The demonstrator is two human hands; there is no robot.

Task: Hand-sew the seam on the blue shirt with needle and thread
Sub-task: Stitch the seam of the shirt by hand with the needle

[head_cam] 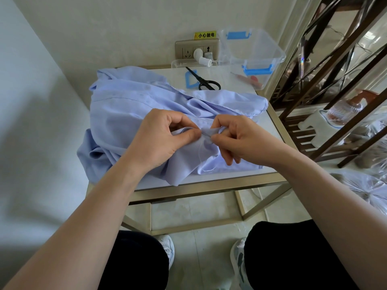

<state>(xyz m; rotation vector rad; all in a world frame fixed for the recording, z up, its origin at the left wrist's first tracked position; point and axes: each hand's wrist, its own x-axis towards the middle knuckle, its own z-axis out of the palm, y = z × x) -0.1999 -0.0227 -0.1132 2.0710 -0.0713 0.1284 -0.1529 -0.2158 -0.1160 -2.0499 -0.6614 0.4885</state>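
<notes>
Soft, limp blue shirt [129, 105] lies bunched on the surface [270, 130]. Left hand [163, 139] pinches the seam fold; right hand [236, 139] pinches the needle [206, 135], thread apparently trailing below.

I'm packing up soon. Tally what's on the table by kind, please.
Blue shirt: 1
Scissors: 1
Needle: 1
Thread: 1
Clear box: 1
Clear lid: 1
Red-handled tool: 1
Total: 7
</notes>
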